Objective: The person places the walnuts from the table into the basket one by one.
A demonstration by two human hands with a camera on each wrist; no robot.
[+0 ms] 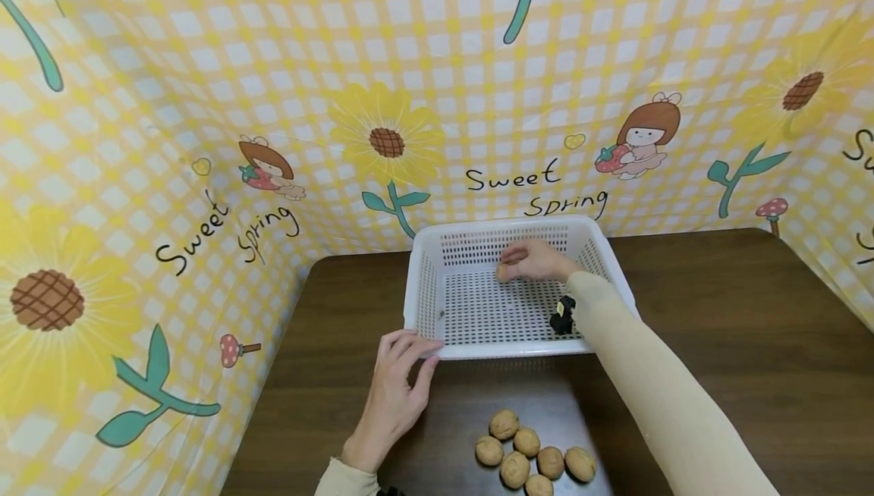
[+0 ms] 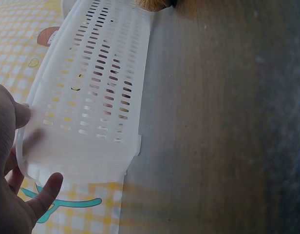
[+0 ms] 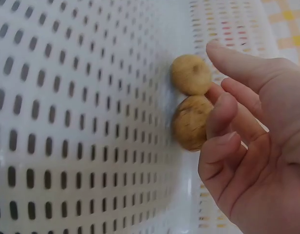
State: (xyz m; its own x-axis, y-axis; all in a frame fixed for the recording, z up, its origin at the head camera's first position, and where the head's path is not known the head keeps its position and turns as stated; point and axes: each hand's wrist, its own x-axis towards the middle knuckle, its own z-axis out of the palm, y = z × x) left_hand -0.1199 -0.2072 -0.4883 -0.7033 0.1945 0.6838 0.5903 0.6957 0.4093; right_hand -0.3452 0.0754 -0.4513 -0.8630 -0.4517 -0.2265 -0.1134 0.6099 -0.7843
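Note:
A white perforated plastic basket stands on the dark wooden table. My left hand grips its near left corner, the rim between fingers and thumb; the left wrist view shows this hand at the same corner. Inside, over the basket's far part, is my right hand. In the right wrist view, one walnut and a second walnut lie together beside the right hand's bent fingers. The thumb stands out above them, apart from the fingers.
Several walnuts lie in a loose group on the table, in front of the basket. A yellow checked cloth with flowers and lettering hangs behind and to the left. My right forearm crosses the basket's right side.

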